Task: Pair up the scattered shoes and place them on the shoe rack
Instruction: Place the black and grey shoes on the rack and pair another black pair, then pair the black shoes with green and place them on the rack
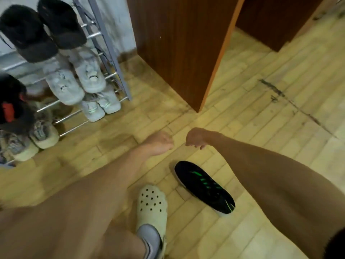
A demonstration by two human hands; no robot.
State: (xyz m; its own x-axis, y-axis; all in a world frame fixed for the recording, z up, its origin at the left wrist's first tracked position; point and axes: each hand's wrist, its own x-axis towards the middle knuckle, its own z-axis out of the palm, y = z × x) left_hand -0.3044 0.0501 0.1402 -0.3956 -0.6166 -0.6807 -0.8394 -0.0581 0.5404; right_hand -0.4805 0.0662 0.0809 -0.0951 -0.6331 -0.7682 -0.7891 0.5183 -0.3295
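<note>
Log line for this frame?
left hand: empty | right hand: empty | black sneaker: on floor, unpaired | shoe rack: several pairs placed

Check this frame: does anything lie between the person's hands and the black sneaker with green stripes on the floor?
Nothing visible does. The black sneaker lies alone on the wooden floor, just below the right hand and left hand. The cream clog sits beside it, worn on the person's foot.

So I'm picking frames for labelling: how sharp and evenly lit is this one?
Head view: soft all over; forearms and left hand motion-smeared, shoe rack edges bent by the wide lens; warm yellowish light, no hard glare; the black sneaker is the crispest thing.
</note>
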